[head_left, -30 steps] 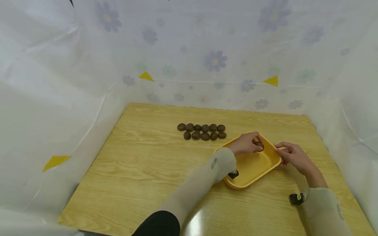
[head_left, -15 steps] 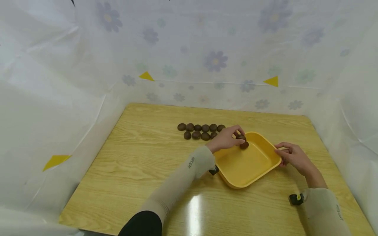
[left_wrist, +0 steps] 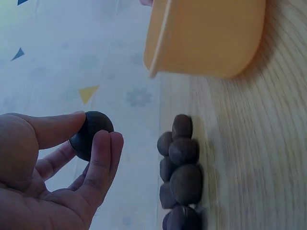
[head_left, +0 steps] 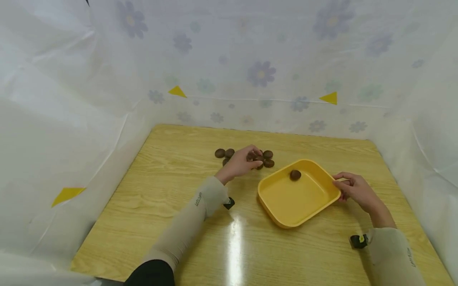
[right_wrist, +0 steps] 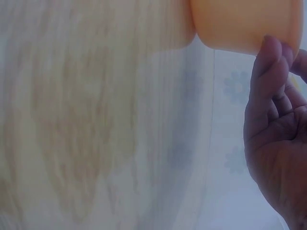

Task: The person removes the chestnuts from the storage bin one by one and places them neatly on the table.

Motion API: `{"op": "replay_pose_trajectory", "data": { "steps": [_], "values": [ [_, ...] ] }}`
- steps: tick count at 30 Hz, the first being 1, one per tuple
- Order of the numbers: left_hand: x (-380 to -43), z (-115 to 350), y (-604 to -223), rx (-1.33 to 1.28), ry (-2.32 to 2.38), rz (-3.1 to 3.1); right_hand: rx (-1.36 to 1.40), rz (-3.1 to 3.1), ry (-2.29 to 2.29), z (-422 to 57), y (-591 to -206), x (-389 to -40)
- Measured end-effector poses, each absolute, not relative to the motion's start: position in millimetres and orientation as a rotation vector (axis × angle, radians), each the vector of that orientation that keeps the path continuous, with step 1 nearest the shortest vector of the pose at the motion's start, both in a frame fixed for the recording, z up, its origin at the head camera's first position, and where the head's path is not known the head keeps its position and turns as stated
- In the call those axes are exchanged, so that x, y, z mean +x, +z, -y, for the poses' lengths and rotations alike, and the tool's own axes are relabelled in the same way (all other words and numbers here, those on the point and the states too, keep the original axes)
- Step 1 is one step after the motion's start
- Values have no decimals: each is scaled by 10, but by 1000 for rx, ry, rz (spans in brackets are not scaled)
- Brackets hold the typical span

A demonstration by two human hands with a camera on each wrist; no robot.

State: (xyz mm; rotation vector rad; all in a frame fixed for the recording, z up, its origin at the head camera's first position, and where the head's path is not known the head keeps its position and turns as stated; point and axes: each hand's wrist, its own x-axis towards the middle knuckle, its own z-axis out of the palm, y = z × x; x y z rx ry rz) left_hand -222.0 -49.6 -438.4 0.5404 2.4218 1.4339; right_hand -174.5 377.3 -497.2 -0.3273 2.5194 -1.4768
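My left hand [head_left: 239, 163] is over two rows of dark brown chestnuts [head_left: 268, 154] on the table. Between its thumb and fingertips it pinches one chestnut [left_wrist: 93, 134], held apart from the others in the left wrist view. The hand hides part of the rows in the head view. To the right stands a yellow plastic tray [head_left: 286, 222] with a single chestnut [head_left: 295, 175] near its far wall. My right hand [head_left: 359, 193] grips the tray's right corner, thumb and fingers at the rim; the right wrist view shows the fingers [right_wrist: 269, 62] against the wall.
The wood-grain table [head_left: 143, 206] is enclosed by white sheeting, with a flower-printed sheet [head_left: 261, 73] at the back. Yellow triangles [head_left: 328, 98] mark the sheeting. Small black wrist cameras [head_left: 359, 241] sit at both cuffs.
My left hand has taken a chestnut out of the tray and carried it left to the rows. One chestnut stays behind in the tray. My right hand and the tray have kept still.
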Motion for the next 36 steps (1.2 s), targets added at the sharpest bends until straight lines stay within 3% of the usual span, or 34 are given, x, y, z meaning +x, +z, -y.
{"op": "replay_pose_trajectory", "data": {
  "steps": [19,36],
  "values": [
    [-2266,1526,-4570,276,1548,-2527,-300,-2512,-1494,-3779,-4991,-1750],
    [-2288,1884,-4587,192,1575,-2567,-288,-2535,-1467,-3794,-5024,-1756]
  ]
}}
